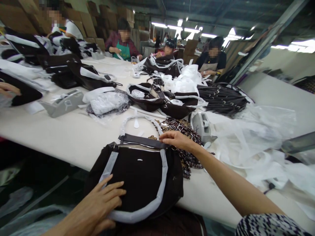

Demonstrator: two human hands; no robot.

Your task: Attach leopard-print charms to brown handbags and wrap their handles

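A black handbag point(142, 177) lies at the near edge of the white table, its zipped top facing away from me. White wrapping covers its two handles; one loops over the front face and the other point(140, 118) arches beyond the zipper. My left hand point(104, 200) rests with fingers spread on the bag's front, at the lower left over part of the wrapped handle. At the bag's upper right corner, my right hand point(176, 139) has its fingers together at the zipper end and the base of the far handle; what they pinch is too small to make out.
Chain straps point(188, 157) are heaped right of the bag. Tape dispensers point(65, 103) point(203, 126), a plastic-wrapped bundle point(108, 101), more black bags point(162, 101) and black straps point(221, 98) lie beyond. Several people stand around the table point(98, 134); a hand shows at far left.
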